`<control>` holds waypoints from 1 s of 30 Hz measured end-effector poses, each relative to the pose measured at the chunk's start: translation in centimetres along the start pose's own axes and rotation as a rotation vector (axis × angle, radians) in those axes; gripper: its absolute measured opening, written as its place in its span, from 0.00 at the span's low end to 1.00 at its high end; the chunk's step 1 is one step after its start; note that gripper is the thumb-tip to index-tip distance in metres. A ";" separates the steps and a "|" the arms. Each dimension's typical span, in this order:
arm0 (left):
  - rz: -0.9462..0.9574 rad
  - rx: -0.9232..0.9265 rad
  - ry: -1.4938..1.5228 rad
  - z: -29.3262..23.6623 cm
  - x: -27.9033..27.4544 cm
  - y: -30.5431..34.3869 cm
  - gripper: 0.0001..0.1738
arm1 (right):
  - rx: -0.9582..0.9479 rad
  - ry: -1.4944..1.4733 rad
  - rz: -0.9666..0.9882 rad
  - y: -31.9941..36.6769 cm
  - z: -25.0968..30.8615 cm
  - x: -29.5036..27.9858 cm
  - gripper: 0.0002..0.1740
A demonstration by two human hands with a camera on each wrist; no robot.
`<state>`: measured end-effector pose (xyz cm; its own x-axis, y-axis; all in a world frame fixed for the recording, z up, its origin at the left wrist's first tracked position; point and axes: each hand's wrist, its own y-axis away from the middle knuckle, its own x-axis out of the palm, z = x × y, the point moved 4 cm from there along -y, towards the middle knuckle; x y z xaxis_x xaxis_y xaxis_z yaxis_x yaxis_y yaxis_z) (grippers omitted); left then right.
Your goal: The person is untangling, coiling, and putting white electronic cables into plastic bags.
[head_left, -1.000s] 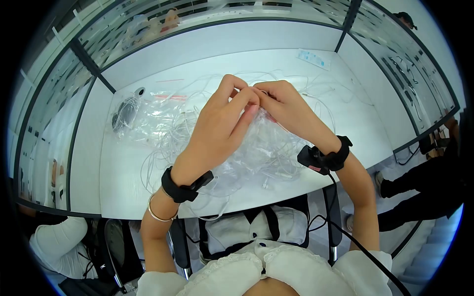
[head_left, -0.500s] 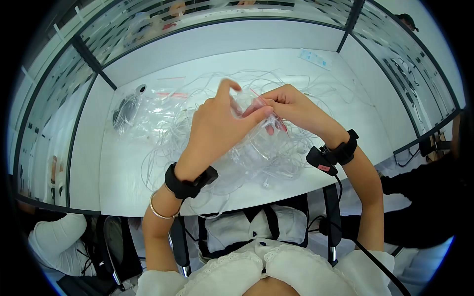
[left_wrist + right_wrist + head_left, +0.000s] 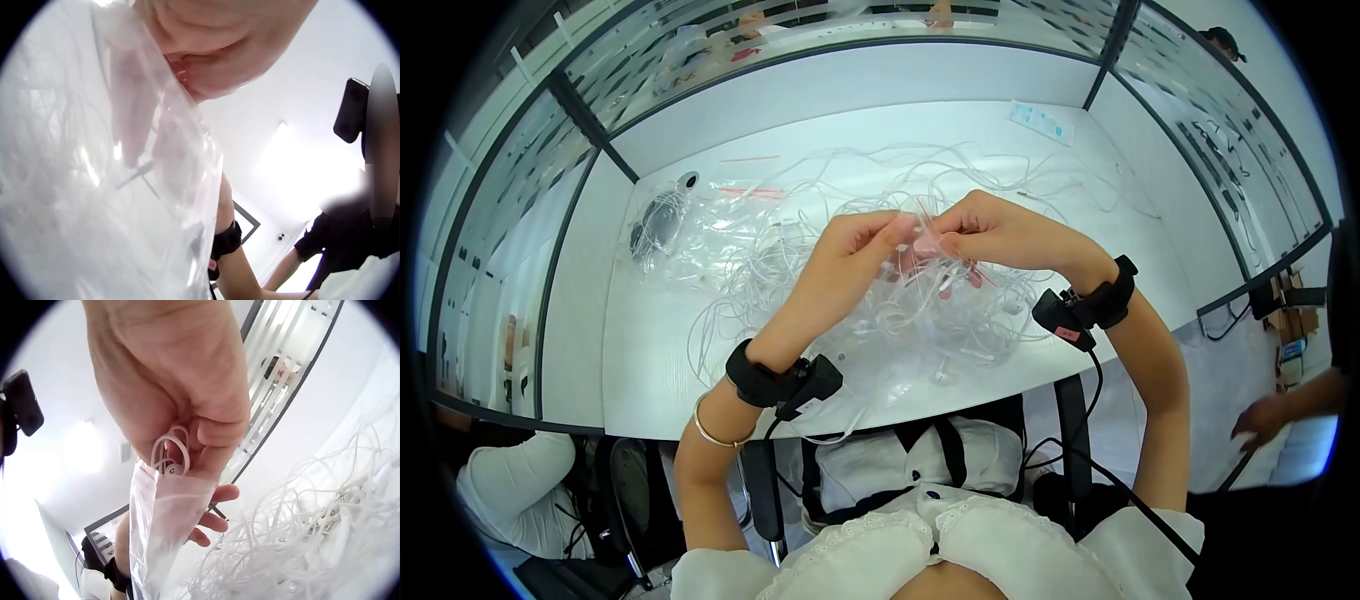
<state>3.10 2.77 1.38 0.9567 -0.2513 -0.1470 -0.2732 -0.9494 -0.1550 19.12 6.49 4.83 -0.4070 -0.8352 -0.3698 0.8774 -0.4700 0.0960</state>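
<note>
Both hands meet over the middle of the table at the mouth of a clear zip bag [image 3: 187, 206] with a red-tinged edge. My left hand [image 3: 845, 255] pinches the bag near its top, fingers bent. My right hand [image 3: 1010, 235] is at the bag's mouth, its fingers curled round a looped white cable [image 3: 181, 453]. The cable overlaps the bag's opening in the right wrist view. Several fingers show blurred through the film in the left wrist view. Under the hands lies a tangled heap of white cables [image 3: 300, 537] with clear plastic among it.
Flat clear bags [image 3: 745, 225] with red strips lie at the left of the white table [image 3: 660, 380], near a dark round object [image 3: 662, 225] wrapped in plastic. A blue-and-white packet [image 3: 1040, 122] lies at the back right. Low partitions enclose the table; people are nearby.
My hands, close together a second ago, drew slightly apart and came lower, nearer my body. The bag's red-edged mouth has spread, and white cable now shows at it.
</note>
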 end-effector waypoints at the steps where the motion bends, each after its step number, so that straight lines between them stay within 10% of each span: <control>1: -0.035 0.007 -0.019 -0.4 0.0 0.0 0.18 | -0.005 -0.015 -0.003 0.1 0.2 0.0 0.21; 5: -0.282 0.220 -0.846 -3.7 0.6 0.8 0.13 | -0.015 -0.075 0.062 0.3 1.1 -0.2 0.24; 9: -0.345 0.565 -0.914 -4.5 1.8 1.1 0.11 | 0.065 -0.090 0.219 0.1 1.0 0.7 0.25; 23: -0.170 0.023 -0.591 -2.7 -0.9 -0.2 0.15 | 0.140 -0.204 0.353 -0.7 -2.6 2.8 0.38; 26: -0.350 0.412 -0.619 -3.0 -2.4 1.7 0.12 | 0.087 -0.425 0.212 -0.8 -5.1 2.5 0.38; 30: -0.110 0.308 -0.932 -2.7 -1.3 5.9 0.23 | 0.080 -0.777 0.109 -0.5 -5.8 2.5 0.40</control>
<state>0.50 -2.97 3.31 0.5521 0.2096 -0.8070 -0.3285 -0.8349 -0.4417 19.19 6.31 -1.50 -0.4062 -0.8241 0.3948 0.9138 -0.3681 0.1717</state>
